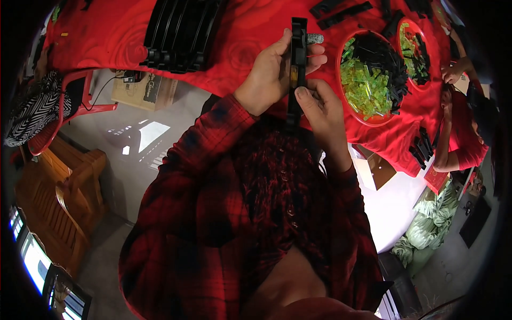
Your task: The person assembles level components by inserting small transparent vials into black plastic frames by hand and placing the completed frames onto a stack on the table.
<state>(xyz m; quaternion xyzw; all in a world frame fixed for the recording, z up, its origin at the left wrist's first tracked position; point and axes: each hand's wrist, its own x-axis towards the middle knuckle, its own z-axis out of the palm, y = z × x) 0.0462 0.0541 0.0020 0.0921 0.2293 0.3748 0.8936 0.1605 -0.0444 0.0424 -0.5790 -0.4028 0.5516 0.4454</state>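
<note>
My left hand (268, 73) is closed around a long black spirit level (299, 45), holding it upright in the picture above the near edge of the red-covered table. A small yellow vial (294, 76) shows in its middle. The thumb of my right hand (324, 109) presses on the bar just below that vial, its fingers curled behind the lower part. Beside my left fingertips is a grey speckled piece (316, 38), partly hidden by the bar. To the right, a bowl (341, 101) with a red rim holds many yellow-green vials (365, 88) and small black pieces (381, 53).
A stack of long black bars (181, 34) lies at the table's left. A second bowl (401, 29) stands farther right, near another person's arm (453, 72). More black bars (346, 14) lie at the back. Below are a cardboard box (144, 90) and a red chair (80, 106).
</note>
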